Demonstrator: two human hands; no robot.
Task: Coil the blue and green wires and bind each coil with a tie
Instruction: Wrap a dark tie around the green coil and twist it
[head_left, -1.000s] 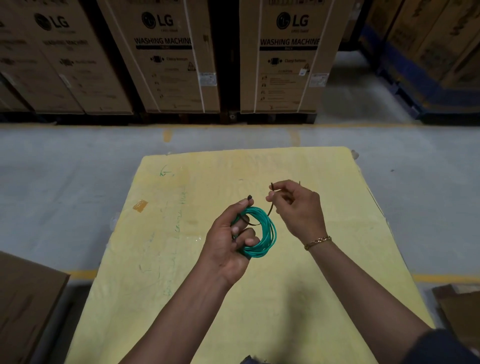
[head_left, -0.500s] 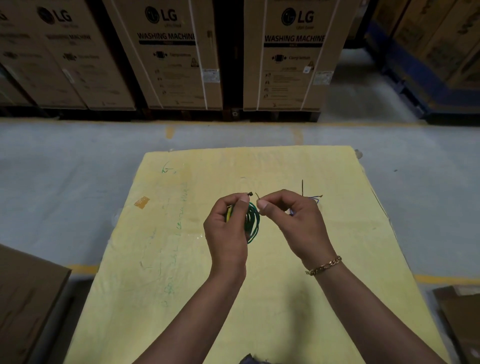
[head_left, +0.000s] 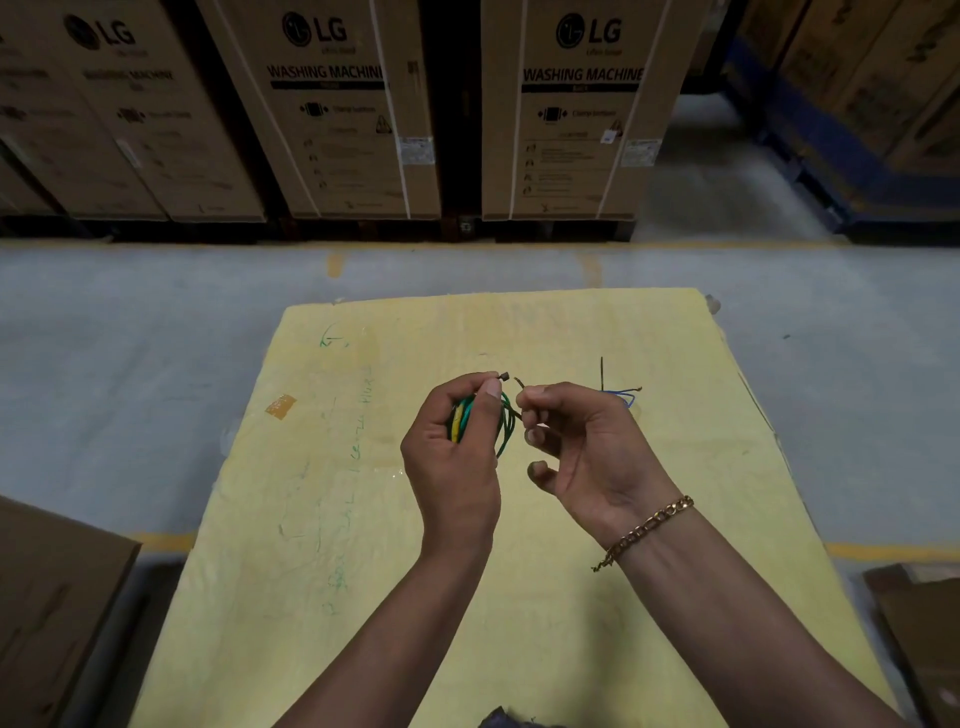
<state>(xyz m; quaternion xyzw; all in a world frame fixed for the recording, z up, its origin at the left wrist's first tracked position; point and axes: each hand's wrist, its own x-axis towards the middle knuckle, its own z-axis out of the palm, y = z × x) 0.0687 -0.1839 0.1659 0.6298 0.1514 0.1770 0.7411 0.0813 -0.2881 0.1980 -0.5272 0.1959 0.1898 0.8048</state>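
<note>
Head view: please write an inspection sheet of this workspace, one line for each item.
Surface: yellow table top, with green pen marks and a piece of tape.
Job's things: green wire coil held in the left hand; thin dark tie with its ends between both hands, not yet closed; blue wire lies loose on the table, with a second dark tie beside it.
Clutter: nothing seen.
Grippers: left hand grips the coil; right hand pinches the tie's end.
Cables: none besides the job's wires.
Surroundings: washing machine cartons behind, grey floor.
</note>
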